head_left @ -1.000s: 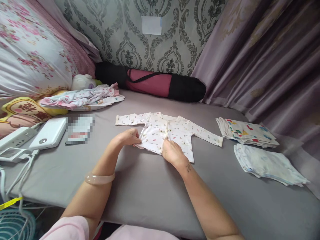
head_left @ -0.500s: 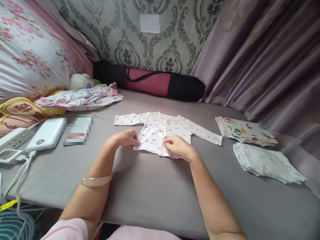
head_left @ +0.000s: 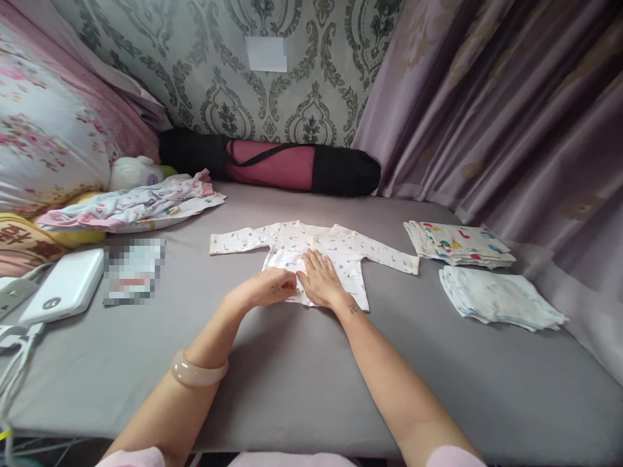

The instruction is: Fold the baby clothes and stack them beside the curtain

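A small white baby shirt (head_left: 335, 243) with a scattered print lies front up on the grey sheet, both sleeves spread out to the sides. My right hand (head_left: 321, 282) rests flat on the middle of its front, fingers stretched out and pointing away from me. Close beside it, my left hand (head_left: 272, 287) is curled at the lower hem, thumb and fingers closed on the cloth there. The fingertips of the left hand are partly hidden.
Two folded cloth stacks, one with a colourful print (head_left: 462, 243) and one pale (head_left: 501, 298), lie right. At left are a white power bank (head_left: 68, 285), cables, a blurred flat item (head_left: 135, 272) and crumpled clothes (head_left: 141, 201). A long black-and-red bag (head_left: 272, 165) lies along the wall.
My right hand has gone from fingers bent at the shirt front to lying flat on it. My left hand has moved right, from the hem's left corner toward its middle. The view has shifted slightly.
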Tool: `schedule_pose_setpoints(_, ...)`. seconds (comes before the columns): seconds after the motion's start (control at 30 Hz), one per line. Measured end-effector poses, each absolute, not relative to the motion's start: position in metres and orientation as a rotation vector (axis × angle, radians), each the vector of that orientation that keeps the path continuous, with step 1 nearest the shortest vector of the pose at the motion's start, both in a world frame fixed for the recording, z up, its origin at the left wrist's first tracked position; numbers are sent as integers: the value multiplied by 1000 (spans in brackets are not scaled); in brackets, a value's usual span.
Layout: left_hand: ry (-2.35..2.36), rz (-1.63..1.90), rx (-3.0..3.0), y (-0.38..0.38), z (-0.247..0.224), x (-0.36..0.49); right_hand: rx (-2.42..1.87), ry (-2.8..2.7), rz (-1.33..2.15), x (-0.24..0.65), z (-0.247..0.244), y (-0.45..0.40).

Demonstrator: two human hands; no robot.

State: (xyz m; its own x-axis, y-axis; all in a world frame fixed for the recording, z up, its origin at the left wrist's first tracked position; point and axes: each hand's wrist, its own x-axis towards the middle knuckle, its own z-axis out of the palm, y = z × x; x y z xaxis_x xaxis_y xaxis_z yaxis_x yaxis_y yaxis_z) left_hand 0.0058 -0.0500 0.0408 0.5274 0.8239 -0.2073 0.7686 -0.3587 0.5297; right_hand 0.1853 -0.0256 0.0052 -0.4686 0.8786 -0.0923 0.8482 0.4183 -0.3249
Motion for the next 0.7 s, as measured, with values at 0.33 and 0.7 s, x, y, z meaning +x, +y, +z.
schedule_pose_setpoints(0.33,1306,386,2370,-50,31,19,-1697,-2413,569,188,6,-23)
schedule_pose_setpoints(0.7,1342,212,2503,-54,-3,54,-1854,-2238,337,213,22,43)
